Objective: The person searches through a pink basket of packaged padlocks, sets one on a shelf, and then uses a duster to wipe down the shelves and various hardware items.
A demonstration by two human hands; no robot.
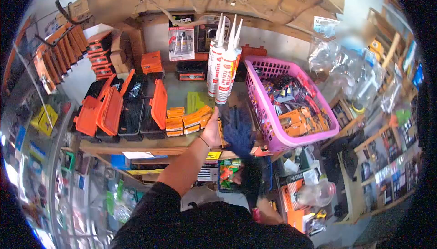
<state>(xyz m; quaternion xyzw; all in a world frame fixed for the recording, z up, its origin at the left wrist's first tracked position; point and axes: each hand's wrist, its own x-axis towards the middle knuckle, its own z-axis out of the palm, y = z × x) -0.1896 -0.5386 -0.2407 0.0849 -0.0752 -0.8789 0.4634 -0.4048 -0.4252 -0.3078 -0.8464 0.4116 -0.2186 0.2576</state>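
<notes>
The left hand (210,133) is at the front edge of the wooden shelf (182,147), next to some little orange boxes (189,120). Its fingertips come up close to the bottoms of the white and red sealant tubes (224,69). You cannot tell if this hand is gripping something or just touching. The tubes stand up in a bunch, with their thin tips pointing up. Just to the right of the left hand is a dark blue, fuzzy thing (239,130), all blurry, in front of the tubes. It is over the shelf edge, and a dark part runs down from it to the right arm. The right hand (250,183) is dark and blurry there, so you cannot tell if it is closed or open. A pink basket (291,140) full of small packs sits on the right. On the left are black cases (132,114) with orange lids, some standing open.
</notes>
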